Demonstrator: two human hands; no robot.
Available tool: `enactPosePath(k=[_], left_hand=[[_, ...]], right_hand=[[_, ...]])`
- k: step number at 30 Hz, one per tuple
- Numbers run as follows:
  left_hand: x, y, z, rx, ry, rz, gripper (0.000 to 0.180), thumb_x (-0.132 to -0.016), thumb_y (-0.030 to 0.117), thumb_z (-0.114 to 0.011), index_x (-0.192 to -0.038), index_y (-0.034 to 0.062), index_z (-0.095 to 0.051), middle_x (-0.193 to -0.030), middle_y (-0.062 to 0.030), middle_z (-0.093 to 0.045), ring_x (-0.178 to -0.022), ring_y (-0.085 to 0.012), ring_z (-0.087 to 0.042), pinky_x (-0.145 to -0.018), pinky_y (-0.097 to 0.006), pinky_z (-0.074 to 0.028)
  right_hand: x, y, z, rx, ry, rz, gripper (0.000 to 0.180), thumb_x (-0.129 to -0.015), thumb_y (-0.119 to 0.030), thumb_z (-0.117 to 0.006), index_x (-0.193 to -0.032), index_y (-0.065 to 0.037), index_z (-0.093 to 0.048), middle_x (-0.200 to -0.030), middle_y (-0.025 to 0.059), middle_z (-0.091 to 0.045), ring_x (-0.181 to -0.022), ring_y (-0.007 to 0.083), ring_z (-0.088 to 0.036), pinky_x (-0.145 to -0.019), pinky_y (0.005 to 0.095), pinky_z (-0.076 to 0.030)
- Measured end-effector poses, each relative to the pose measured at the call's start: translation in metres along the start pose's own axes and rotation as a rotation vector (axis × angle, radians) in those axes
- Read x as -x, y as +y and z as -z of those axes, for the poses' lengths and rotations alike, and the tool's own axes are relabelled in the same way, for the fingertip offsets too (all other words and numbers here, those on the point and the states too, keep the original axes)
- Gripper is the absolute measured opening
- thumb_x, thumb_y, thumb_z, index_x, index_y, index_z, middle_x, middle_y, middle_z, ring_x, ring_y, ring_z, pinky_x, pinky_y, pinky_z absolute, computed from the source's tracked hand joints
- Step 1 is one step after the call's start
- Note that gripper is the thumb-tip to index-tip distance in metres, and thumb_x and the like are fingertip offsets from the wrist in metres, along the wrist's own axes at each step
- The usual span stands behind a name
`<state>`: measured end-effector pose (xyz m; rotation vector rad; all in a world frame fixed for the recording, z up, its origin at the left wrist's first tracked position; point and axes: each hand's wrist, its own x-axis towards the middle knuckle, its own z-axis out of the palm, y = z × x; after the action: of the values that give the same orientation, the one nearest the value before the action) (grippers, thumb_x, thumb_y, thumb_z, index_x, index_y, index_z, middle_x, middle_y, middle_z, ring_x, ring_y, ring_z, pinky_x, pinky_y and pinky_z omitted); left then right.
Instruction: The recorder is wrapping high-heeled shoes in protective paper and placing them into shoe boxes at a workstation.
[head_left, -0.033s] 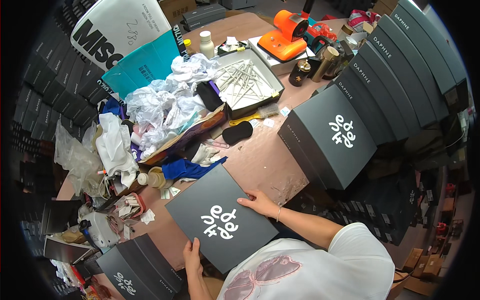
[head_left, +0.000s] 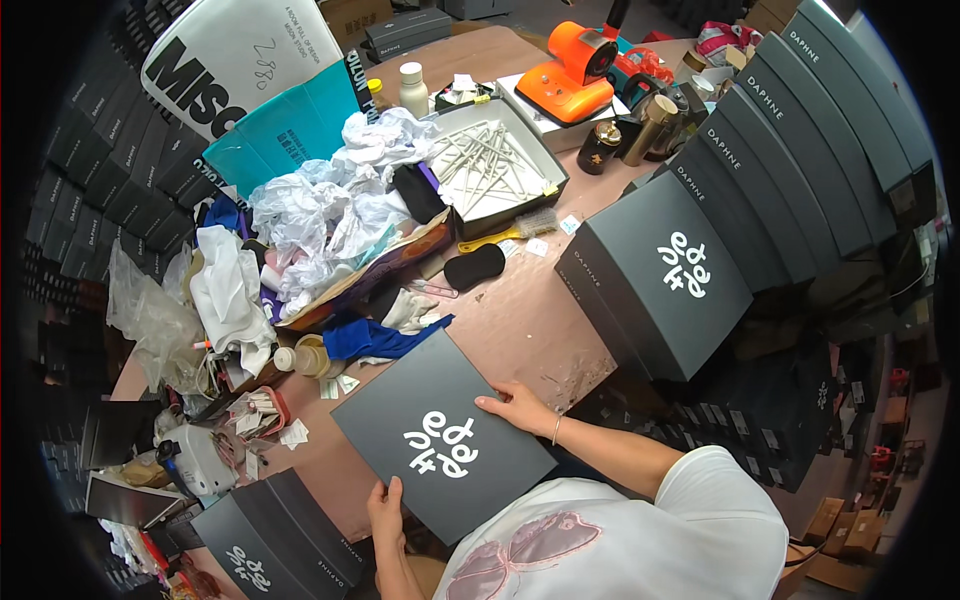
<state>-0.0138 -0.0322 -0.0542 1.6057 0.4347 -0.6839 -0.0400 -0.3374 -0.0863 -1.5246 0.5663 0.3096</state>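
Nearest to us: the left hand (head_left: 385, 510) has its thumb on top of the dark grey box (head_left: 440, 450) at the near corner, about 7 o'clock of the box. The fingers go under the edge and are hidden, so we read this grip as closed on the box's edge. The right hand (head_left: 518, 408) lies on the corner at 2 o'clock, fingers extended on the top face. That grip is open, resting rather than clamping. A thin bracelet (head_left: 555, 430) sits on that wrist.

The box lies flat on the worktop (head_left: 520, 320), turned diamond-wise to us, white looping mark facing up.

- At 8 o'clock of it, near the worktop's edge, is a second dark box (head_left: 270, 545) of the same kind – not touched by either hand.
- At 11 o'clock, just beyond its far corner: a blue cloth (head_left: 385, 338), crumpled.
- At 2 o'clock, well apart: a row of matching boxes (head_left: 655, 275) standing on edge, leaning one on the next.
- Further on, toward 12 o'clock: a black oval pad (head_left: 474, 266), then a heap of crumpled white paper (head_left: 320, 210) and an open shallow tray of pale sticks (head_left: 490, 165).
- Farthest: an orange handheld device (head_left: 570, 75) and a small white bottle (head_left: 413, 88).

No lifting is evident – the box appears fully supported by the worktop.
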Motion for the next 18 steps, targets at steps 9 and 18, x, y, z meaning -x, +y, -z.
enactPosePath(k=[9, 18], left_hand=[[-0.025, -0.057, -0.006, -0.189, 0.145, -0.422, 0.036, -0.097, 0.027, -0.048, -0.104, -0.0077, -0.055, -0.095, -0.0157, -0.057, -0.087, -0.0241, -0.053, -0.081, -0.037, -0.042], [0.005, -0.027, -0.017, 0.062, 0.078, -0.286, 0.039, -0.101, 0.023, -0.046, -0.124, -0.0070, -0.052, -0.111, -0.0098, -0.062, -0.094, -0.0135, -0.056, -0.084, -0.026, -0.045]], right_hand=[[-0.011, 0.016, -0.002, -0.135, 0.042, -0.074, 0.052, -0.087, -0.035, -0.066, -0.124, 0.000, -0.057, -0.100, 0.0160, -0.065, -0.083, 0.0194, -0.063, -0.071, 0.0295, -0.053], [-0.008, 0.000, 0.011, -0.283, -0.061, -0.172, 0.070, -0.083, -0.038, -0.071, -0.131, 0.006, -0.043, -0.101, 0.0161, -0.060, -0.084, 0.0182, -0.063, -0.066, 0.0278, -0.055]])
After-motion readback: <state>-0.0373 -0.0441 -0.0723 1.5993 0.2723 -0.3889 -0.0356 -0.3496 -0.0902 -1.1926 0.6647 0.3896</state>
